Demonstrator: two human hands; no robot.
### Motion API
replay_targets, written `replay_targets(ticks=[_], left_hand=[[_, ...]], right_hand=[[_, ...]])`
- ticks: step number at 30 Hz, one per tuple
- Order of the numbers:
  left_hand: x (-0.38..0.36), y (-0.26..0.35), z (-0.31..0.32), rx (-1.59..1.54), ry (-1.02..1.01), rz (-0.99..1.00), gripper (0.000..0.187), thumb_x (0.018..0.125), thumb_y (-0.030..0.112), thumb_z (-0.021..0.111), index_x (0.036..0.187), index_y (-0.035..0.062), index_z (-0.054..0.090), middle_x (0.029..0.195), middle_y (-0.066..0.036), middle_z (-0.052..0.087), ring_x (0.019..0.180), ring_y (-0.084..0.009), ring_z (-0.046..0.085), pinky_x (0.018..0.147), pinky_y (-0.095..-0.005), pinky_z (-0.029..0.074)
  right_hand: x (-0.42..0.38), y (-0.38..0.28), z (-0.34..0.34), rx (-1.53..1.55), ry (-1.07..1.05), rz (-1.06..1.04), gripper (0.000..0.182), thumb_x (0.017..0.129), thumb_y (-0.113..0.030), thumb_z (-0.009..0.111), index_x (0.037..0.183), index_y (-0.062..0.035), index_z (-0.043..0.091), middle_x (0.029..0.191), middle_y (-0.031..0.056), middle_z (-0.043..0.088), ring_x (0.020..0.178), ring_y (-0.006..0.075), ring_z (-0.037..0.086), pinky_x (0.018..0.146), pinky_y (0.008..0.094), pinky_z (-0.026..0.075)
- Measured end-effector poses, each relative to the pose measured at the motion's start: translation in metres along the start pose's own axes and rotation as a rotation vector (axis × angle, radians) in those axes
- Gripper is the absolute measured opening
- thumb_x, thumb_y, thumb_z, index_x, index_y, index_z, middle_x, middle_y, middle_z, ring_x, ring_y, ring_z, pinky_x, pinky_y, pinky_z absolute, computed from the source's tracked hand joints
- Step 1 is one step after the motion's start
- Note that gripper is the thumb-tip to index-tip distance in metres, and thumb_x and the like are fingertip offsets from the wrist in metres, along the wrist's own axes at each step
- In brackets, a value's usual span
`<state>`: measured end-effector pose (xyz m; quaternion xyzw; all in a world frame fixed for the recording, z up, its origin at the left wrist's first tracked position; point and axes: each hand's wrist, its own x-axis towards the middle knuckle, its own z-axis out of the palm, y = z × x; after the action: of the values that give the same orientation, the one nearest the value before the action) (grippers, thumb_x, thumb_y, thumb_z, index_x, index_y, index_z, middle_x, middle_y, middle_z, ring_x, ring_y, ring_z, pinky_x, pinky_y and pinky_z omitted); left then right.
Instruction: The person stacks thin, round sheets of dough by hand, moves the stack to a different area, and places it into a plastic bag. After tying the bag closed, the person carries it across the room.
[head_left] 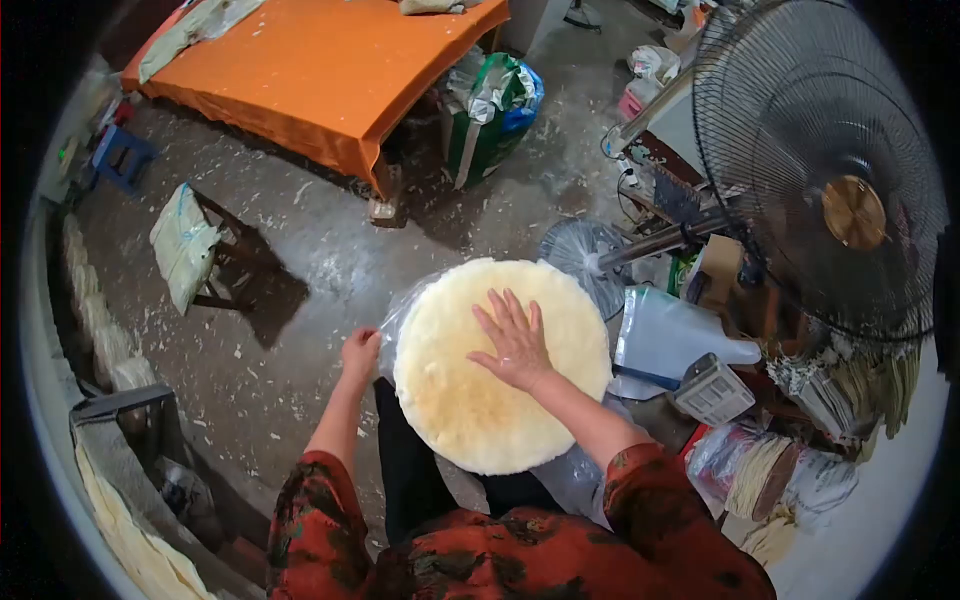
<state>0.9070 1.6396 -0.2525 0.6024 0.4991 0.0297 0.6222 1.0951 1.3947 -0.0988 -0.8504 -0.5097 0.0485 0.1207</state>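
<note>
A large round, cream-coloured disc (460, 400) with a slightly ragged edge and a browned patch at its lower left lies in front of me, over my lap. Flat on its upper right part rests my right hand (515, 345), fingers spread. My left hand (362, 352) is beside the disc's left edge, its fingers closed on clear plastic film (398, 308). This film shows along the disc's upper left rim. More clear plastic (575, 480) hangs below the disc at the lower right. What supports the disc is hidden.
A large standing fan (820, 170) is at the right, its base wrapped in plastic (582, 262). Ahead stand an orange-covered table (290, 75) and a green bag (485, 125). A covered stool (187, 245) is at left. White scraps litter the floor. Boxes and bundles crowd the right.
</note>
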Motion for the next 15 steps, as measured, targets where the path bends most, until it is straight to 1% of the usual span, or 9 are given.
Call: replay_targets(ticks=[2,3,5,6,9,10,12,13,15], left_hand=[[0.042,0.007,0.019,0.235,0.004,0.214,0.031,0.077,0.02,0.063,0.1,0.0008,0.059,0.083,-0.009,0.063,0.072,-0.0161,0.06,0.066,-0.0283,0.048],[0.058,0.008,0.029,0.233,-0.018,0.205,0.031,0.077,0.02,0.063,0.1,0.0008,0.059,0.083,-0.009,0.063,0.072,-0.0161,0.06,0.066,-0.0283,0.048],[0.084,0.004,0.049,0.389,-0.177,0.185,0.04,0.071,0.025,0.068,0.103,0.0031,0.06,0.087,-0.012,0.065,0.077,-0.0201,0.062,0.073,-0.0312,0.048],[0.093,0.005,0.053,0.383,-0.203,0.166,0.04,0.071,0.025,0.068,0.103,0.0031,0.06,0.087,-0.012,0.065,0.077,-0.0201,0.062,0.073,-0.0312,0.048],[0.115,0.007,0.059,0.493,-0.468,0.019,0.037,0.066,0.02,0.068,0.1,0.0056,0.063,0.083,-0.012,0.065,0.077,-0.023,0.062,0.072,-0.033,0.048],[0.118,0.008,0.062,0.49,-0.485,0.008,0.037,0.066,0.02,0.068,0.1,0.0056,0.063,0.083,-0.012,0.065,0.077,-0.023,0.062,0.072,-0.033,0.048],[0.126,0.016,0.065,0.705,-0.388,0.209,0.028,0.069,0.017,0.063,0.093,0.0043,0.063,0.08,-0.013,0.064,0.076,-0.0221,0.062,0.07,-0.0339,0.048],[0.134,0.021,0.064,0.706,-0.406,0.207,0.028,0.069,0.017,0.063,0.093,0.0043,0.063,0.08,-0.013,0.064,0.076,-0.0221,0.062,0.07,-0.0339,0.048],[0.139,0.07,0.056,0.114,-0.361,0.004,0.02,0.072,0.018,0.058,0.086,0.0046,0.061,0.079,-0.015,0.064,0.077,-0.0249,0.063,0.068,-0.0362,0.048]], right_hand=[[0.007,0.001,0.015,-0.021,-0.056,0.012,0.072,0.075,-0.053,0.055,0.134,-0.016,0.036,0.142,0.0139,0.024,0.131,0.0337,0.018,0.099,0.06,0.011],[0.01,0.001,0.016,-0.028,-0.07,0.03,0.072,0.075,-0.053,0.055,0.134,-0.016,0.036,0.142,0.0139,0.024,0.131,0.0337,0.018,0.099,0.06,0.011],[0.014,0.001,0.016,-0.033,-0.14,0.04,0.073,0.074,-0.056,0.055,0.134,-0.0182,0.035,0.142,0.0133,0.024,0.131,0.0334,0.019,0.098,0.0604,0.013],[0.017,0.001,0.016,-0.038,-0.166,0.058,0.073,0.074,-0.056,0.055,0.134,-0.0182,0.035,0.142,0.0133,0.024,0.131,0.0334,0.019,0.098,0.0604,0.013],[0.024,0.001,0.015,0.003,-0.236,0.091,0.07,0.074,-0.055,0.054,0.132,-0.0185,0.038,0.141,0.0142,0.025,0.13,0.0338,0.019,0.098,0.06,0.012],[0.023,0.002,0.014,0.019,-0.232,0.08,0.07,0.074,-0.056,0.055,0.13,-0.0166,0.04,0.14,0.0157,0.025,0.13,0.0359,0.019,0.099,0.0592,0.01],[0.027,0.003,0.017,0.037,-0.23,0.083,0.07,0.073,-0.056,0.056,0.128,-0.0147,0.043,0.14,0.0172,0.026,0.13,0.038,0.019,0.1,0.0583,0.009],[0.027,0.004,0.018,0.041,-0.237,0.081,0.07,0.072,-0.056,0.057,0.127,-0.0146,0.044,0.139,0.017,0.027,0.13,0.038,0.02,0.1,0.0587,0.01],[0.026,0.006,0.019,0.043,-0.255,0.094,0.071,0.07,-0.057,0.058,0.125,-0.0145,0.045,0.138,0.0169,0.028,0.129,0.0381,0.02,0.1,0.059,0.01]])
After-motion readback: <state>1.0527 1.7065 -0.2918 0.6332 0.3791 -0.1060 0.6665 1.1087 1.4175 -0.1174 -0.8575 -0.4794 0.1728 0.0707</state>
